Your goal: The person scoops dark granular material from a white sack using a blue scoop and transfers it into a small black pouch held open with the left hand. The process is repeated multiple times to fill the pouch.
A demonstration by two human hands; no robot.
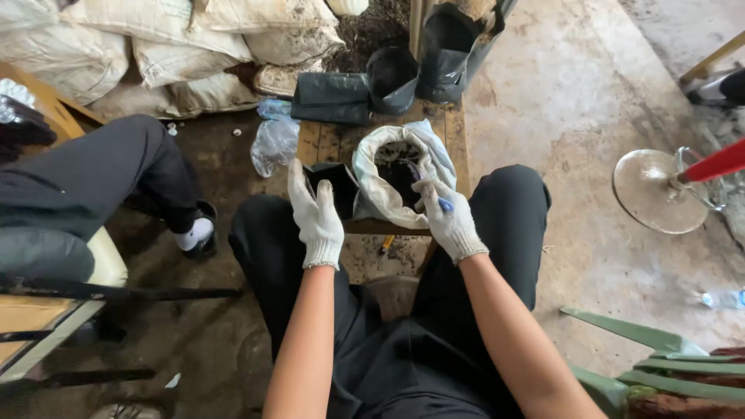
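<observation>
Head view: my two gloved hands work over one wooden bench [454,147]. Left hand [317,217] grips one small black bag [335,186]; right hand [448,217] clasps a blue-handled tool [434,195] in one white soil sack [384,180]. At twelve o'clock, three black bags [392,77].

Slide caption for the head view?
Gloved left hand holds a small black grow bag; right hand dips a blue-handled tool into a white soil sack.
</observation>
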